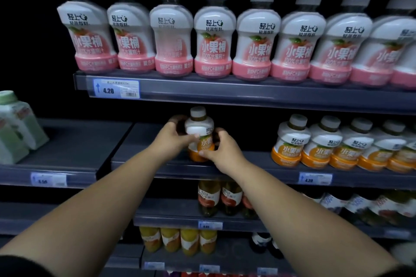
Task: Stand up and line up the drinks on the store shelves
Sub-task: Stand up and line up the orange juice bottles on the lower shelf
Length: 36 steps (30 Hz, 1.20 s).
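Both your bare arms reach forward into a dim store shelf unit, and between them you hold one orange-banded bottle (200,136) with a grey cap. It stands upright on the middle shelf (247,171), near the front edge and toward the left part of that shelf. Your left hand (172,136) wraps the bottle's upper left side, thumb across the white label. Your right hand (221,148) closes around its lower right side, fingertips pressed on the orange base. Both grips are closed on this bottle. Well apart to the right on the same shelf, a row of matching orange bottles (337,144) stands upright, packed side by side. A bare stretch of shelf lies between them and the bottle you hold. On the shelf above, a row of pink-banded bottles (213,33) stands upright along the front edge, above a price tag (116,89) that reads 4.20. At far left, pale green cartons (15,126) sit on a neighbouring shelf, tilted. Below your hands, dark juice bottles (219,198) with red labels stand on a lower shelf, and beneath them yellow juice bottles (177,242) stand in a short line.
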Tool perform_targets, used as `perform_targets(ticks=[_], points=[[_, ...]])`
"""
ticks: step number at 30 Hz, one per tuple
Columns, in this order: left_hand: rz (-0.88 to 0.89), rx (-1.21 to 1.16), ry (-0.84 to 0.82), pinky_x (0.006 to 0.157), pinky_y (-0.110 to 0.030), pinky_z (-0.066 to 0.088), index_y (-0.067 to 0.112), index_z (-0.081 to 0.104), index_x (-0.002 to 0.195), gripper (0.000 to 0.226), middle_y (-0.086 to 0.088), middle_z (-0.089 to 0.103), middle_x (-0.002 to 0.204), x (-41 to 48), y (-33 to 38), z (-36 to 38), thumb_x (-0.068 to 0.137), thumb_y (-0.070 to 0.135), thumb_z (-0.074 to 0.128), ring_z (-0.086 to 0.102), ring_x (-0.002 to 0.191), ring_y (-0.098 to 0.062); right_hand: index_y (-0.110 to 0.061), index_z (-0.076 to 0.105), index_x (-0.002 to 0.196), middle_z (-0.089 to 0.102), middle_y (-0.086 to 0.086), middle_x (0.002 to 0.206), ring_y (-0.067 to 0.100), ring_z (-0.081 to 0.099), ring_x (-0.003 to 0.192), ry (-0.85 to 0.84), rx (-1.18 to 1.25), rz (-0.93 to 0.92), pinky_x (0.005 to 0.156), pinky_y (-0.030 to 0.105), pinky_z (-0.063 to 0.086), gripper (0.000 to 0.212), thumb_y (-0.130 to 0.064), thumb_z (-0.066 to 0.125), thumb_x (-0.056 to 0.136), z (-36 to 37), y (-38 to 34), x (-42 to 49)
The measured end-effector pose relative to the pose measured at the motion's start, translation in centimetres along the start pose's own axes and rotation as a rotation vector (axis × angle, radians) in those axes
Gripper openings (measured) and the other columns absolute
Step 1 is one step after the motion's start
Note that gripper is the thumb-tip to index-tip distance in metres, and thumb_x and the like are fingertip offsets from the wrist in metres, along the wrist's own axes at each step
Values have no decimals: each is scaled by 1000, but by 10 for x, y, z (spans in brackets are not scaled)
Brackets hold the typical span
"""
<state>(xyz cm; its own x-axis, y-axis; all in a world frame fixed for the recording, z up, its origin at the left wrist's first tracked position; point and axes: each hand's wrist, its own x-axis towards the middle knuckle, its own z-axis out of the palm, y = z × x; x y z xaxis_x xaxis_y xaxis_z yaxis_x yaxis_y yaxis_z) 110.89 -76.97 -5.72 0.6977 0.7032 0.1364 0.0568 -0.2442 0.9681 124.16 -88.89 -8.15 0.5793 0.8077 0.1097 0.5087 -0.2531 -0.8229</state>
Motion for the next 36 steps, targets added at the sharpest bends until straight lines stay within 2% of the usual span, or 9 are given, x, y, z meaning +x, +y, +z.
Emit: perform_targets(ticks=[3, 7, 10, 15, 19, 23, 29, 34, 36], points=[[-55, 117, -48, 92, -38, 57, 20, 50, 127, 67, 0, 68, 117, -1, -16, 9, 72, 14, 88, 68, 104, -15, -22, 48, 133, 62, -1, 126, 17, 61, 112, 4, -15, 23, 97, 41, 53, 72, -34, 86, 73, -5, 10, 0], [-77, 233, -37, 94, -45, 56, 18, 56, 121, 71, 0, 70, 112, 5, -27, 14, 61, 28, 92, 69, 102, -16, -22, 51, 129, 64, -5, 119, 12, 63, 106, -13, 8, 4, 96, 40, 54, 65, -27, 86, 74, -9, 19, -4], [-73, 209, -69, 96, -46, 54, 18, 58, 123, 78, 0, 72, 113, 8, -25, 20, 55, 37, 89, 69, 104, -15, -23, 47, 136, 62, -5, 125, 12, 61, 111, -8, 12, 7, 97, 39, 53, 73, -29, 86, 75, -16, 24, -7], [-42, 178, -149, 102, -46, 50, 14, 52, 134, 64, -2, 68, 123, 16, -21, 50, 77, 14, 83, 64, 113, -16, -23, 46, 140, 60, -5, 129, 12, 59, 115, 20, 25, 17, 100, 39, 51, 72, -26, 84, 79, -40, 38, -17], [-1, 197, -204, 103, -44, 49, 14, 52, 135, 58, -2, 66, 123, 20, -18, 81, 83, 16, 78, 63, 113, -16, -22, 42, 146, 57, -5, 136, 10, 55, 121, 72, 69, 40, 103, 36, 49, 76, -23, 82, 81, -65, 55, -33], [37, 253, -202, 101, -40, 49, 17, 52, 136, 57, -2, 65, 124, 20, -11, 116, 85, 23, 77, 61, 113, -17, -22, 48, 143, 59, -5, 130, 7, 56, 117, 183, 119, 51, 98, 26, 48, 68, -18, 80, 83, -89, 74, -52], [39, 326, -192, 100, -44, 50, 18, 57, 128, 50, -1, 68, 119, 22, -4, 158, 84, 29, 77, 63, 109, -18, -26, 57, 131, 60, -11, 117, 7, 60, 109, 299, 162, 101, 95, 33, 55, 52, -20, 79, 85, -125, 97, -72], [32, 342, -147, 100, -44, 49, 19, 57, 128, 48, 0, 67, 120, 16, -2, 160, 85, 30, 76, 62, 110, -18, -23, 56, 132, 61, -6, 122, 3, 61, 104, 331, 184, 109, 93, 30, 54, 50, -18, 77, 87, -138, 109, -84], [39, 304, -127, 99, -39, 49, 19, 53, 130, 53, 3, 64, 118, 9, 1, 162, 84, 26, 78, 61, 110, -17, -24, 57, 131, 62, -5, 120, 4, 60, 105, 353, 172, 112, 92, 29, 54, 48, -19, 77, 87, -144, 112, -87]])
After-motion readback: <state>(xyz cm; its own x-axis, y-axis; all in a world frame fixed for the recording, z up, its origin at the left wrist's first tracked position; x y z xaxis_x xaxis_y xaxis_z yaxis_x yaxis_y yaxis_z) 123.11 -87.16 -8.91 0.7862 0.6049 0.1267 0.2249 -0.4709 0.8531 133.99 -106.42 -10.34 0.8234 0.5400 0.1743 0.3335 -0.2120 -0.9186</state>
